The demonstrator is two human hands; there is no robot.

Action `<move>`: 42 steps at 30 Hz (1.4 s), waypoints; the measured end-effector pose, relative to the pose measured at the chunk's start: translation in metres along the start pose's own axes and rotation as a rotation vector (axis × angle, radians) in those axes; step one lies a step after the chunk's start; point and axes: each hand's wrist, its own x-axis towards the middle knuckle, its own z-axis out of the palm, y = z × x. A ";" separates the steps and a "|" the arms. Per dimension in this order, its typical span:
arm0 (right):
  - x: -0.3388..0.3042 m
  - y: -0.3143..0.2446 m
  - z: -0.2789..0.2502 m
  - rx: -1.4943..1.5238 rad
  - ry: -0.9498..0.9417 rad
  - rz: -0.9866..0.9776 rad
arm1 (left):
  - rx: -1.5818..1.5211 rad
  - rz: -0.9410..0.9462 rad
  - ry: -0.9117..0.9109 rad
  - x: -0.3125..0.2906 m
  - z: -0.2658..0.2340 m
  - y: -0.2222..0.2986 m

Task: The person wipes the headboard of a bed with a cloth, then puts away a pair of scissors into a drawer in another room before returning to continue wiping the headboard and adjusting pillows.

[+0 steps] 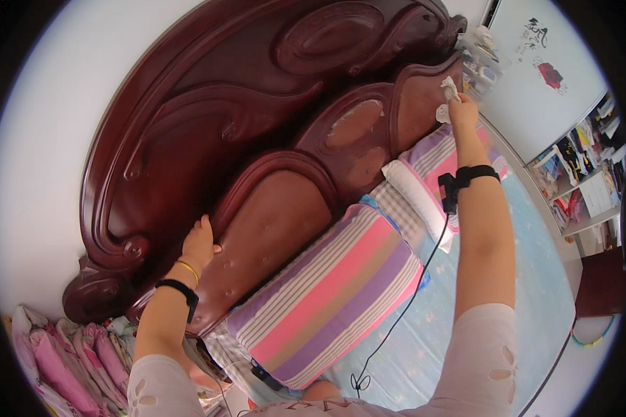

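Note:
A large dark red-brown carved wooden headboard (209, 132) with padded leather panels (278, 215) rises along the bed. My left hand (199, 242) grips the curved rim of the nearer padded panel, thumb on the panel side and fingers over the wood. Stretched out far to the right, my right hand (464, 112) is closed around a crumpled white cloth (449, 89); a loose piece of it hangs beside the fingers. This hand is near the far end of the headboard, above a striped pillow. On two panels the leather surface is worn and peeling.
A striped pillow (334, 292) leans along the headboard; a white-edged pillow (417, 198) lies farther off. Pale blue bedding (522, 278) covers the bed. A cable (403, 306) runs from my right wrist band. Folded clothes (62, 354) are piled left; shelves (584, 174) stand right.

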 end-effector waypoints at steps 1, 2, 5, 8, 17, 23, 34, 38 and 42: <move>-0.002 -0.006 0.025 0.029 0.034 0.055 | 0.021 -0.027 -0.001 -0.002 -0.002 -0.003; 0.002 -0.004 0.038 0.057 0.044 0.091 | 0.021 -0.017 -0.003 0.002 0.000 0.003; -0.013 -0.049 0.099 0.119 -0.019 0.110 | 0.035 -0.091 -0.084 -0.004 -0.006 -0.003; 0.000 -0.058 0.135 0.020 -0.094 0.120 | 0.034 -0.111 -0.106 -0.003 -0.008 0.009; 0.015 -0.004 0.227 -0.148 -0.277 -0.228 | 0.146 -0.082 -0.103 0.005 0.001 0.015; -0.071 -0.049 0.236 0.150 0.011 -0.530 | 0.080 -0.140 -0.096 0.002 0.001 0.010; -0.242 -0.114 0.198 0.312 -0.162 -0.540 | 0.070 -0.121 -0.030 0.005 0.009 0.006; -0.270 -0.100 0.201 0.738 -0.293 -0.218 | 0.044 -0.150 -0.058 0.004 0.002 0.014; -0.198 -0.068 0.196 1.153 0.037 0.394 | 0.118 -0.169 -0.060 -0.001 0.005 0.004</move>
